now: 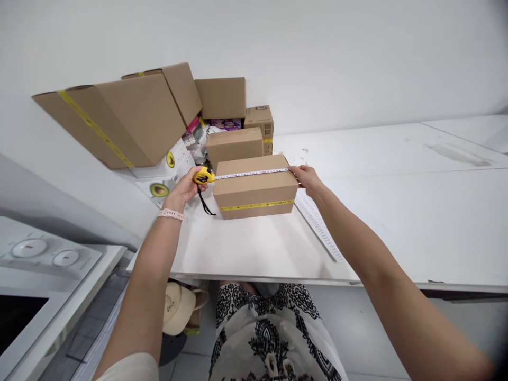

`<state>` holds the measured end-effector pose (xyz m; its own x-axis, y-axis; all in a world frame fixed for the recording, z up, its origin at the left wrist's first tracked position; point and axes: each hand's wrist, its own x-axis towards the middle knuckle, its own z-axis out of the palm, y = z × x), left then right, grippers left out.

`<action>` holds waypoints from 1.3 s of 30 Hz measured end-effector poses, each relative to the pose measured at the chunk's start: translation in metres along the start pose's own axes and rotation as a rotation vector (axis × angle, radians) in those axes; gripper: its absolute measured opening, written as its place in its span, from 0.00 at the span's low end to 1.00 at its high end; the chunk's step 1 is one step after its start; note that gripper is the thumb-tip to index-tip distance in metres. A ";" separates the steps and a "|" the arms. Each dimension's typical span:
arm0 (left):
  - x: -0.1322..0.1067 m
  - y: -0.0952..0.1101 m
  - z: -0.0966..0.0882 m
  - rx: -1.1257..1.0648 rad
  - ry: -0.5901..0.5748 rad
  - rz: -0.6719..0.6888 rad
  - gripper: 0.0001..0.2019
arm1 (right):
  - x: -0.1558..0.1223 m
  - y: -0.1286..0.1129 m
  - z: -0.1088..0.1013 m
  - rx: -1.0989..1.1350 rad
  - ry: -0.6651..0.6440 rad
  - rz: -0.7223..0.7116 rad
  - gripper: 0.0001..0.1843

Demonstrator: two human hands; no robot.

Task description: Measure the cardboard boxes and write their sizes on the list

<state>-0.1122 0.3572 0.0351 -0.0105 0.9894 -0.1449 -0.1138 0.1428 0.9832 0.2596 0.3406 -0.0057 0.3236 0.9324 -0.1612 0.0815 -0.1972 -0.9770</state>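
Note:
A closed cardboard box with a yellow tape strip along its front stands on the white table. My left hand is wrapped round a yellow and black tape measure at the box's left end; a black wrist strap dangles from it. The white blade runs out across the top of the box to its right edge. There my right hand pinches the end of the blade against the box's top right edge. The very tip of the blade is hidden by my fingers.
Several cardboard boxes and plastic packets stand behind, with a large box tilted on avocado-print cartons at left. A printed sheet lies right of the box. The table's front edge is near my lap; a white appliance stands at lower left.

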 end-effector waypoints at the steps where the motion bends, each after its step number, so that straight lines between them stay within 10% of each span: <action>1: 0.000 0.000 0.000 0.007 0.003 0.003 0.11 | 0.000 0.000 0.000 -0.001 -0.003 -0.001 0.16; 19: -0.033 0.021 -0.003 0.465 -0.060 0.211 0.18 | 0.000 -0.008 -0.005 -0.054 -0.033 -0.027 0.17; 26: -0.094 0.031 0.035 0.456 -0.063 0.386 0.18 | 0.002 -0.038 -0.014 -0.005 0.003 -0.094 0.16; 34: -0.196 -0.059 0.107 0.137 -0.542 0.077 0.32 | -0.001 -0.081 0.023 -0.022 -0.304 -0.343 0.13; 39: -0.185 -0.078 0.161 -0.114 -0.418 0.072 0.26 | 0.020 -0.080 0.050 -0.143 -0.369 -0.280 0.17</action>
<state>0.0586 0.1676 0.0027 0.3780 0.9258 0.0037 -0.2366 0.0927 0.9672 0.2123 0.3901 0.0622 -0.0831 0.9957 0.0413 0.2551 0.0613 -0.9650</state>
